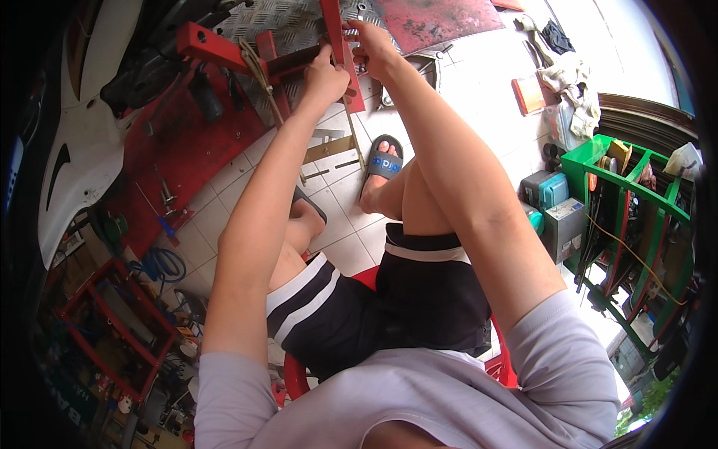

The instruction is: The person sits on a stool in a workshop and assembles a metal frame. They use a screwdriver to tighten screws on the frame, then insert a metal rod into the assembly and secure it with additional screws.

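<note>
A red metal frame (213,46) stands ahead of me, with an upright red bar (333,28) between my hands. My left hand (327,81) is at the bar's lower part, beside a dark cylindrical piece (295,61). Its index finger points up against the frame while the other fingers curl, and whatever they hold is hidden. On the other side of the bar is my right hand (372,51). Its fingers are bent but apart, the tips close to the bar, and I see nothing held. A tan cord (258,71) loops over the frame's left arm.
A white-and-black motorbike body (90,161) fills the left, beside a red platform (202,142) with tools. Nearer left is a red rack (112,329). On the right stand a green shelf (636,168) and toolboxes (565,224). A metal part (430,71) lies beyond my right forearm.
</note>
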`<state>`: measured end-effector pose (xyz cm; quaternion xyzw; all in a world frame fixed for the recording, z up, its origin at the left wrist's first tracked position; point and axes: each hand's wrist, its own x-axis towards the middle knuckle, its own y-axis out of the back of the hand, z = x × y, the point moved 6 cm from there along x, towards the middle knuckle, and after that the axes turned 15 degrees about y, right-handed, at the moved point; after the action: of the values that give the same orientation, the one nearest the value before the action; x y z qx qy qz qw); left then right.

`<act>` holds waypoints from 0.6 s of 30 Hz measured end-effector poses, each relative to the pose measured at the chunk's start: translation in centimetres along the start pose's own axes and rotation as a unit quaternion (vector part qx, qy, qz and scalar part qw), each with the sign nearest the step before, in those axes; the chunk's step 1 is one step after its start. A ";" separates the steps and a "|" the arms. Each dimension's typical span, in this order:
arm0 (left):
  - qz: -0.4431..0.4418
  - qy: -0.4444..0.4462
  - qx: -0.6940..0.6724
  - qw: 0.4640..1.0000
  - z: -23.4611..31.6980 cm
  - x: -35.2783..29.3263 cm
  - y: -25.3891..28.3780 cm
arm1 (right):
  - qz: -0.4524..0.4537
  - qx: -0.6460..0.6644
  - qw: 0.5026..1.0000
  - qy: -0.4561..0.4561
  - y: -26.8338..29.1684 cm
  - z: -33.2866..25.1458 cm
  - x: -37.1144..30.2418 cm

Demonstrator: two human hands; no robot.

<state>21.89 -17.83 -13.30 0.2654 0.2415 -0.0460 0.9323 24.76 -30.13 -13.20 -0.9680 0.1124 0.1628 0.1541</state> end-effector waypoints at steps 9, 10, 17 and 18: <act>0.003 0.010 -0.003 1.000 0.0 -0.3 0.2 | -0.011 -0.006 1.000 -0.012 -0.2 -0.2 -0.2; -0.004 0.016 -0.007 1.000 0.2 -0.5 0.3 | -0.020 0.002 1.000 -0.018 -0.3 -0.3 -0.3; -0.035 0.020 0.031 0.999 0.6 -0.8 0.3 | -0.002 0.001 0.999 -0.046 -0.4 -0.2 -0.8; -0.037 0.019 0.037 0.998 0.5 -0.7 0.4 | -0.009 0.019 0.999 -0.046 -0.6 -0.2 -0.7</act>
<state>21.52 -17.76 -12.40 0.2915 0.2666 -0.0840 0.9148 24.33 -29.52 -12.59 -0.9573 0.0992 0.2037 0.1794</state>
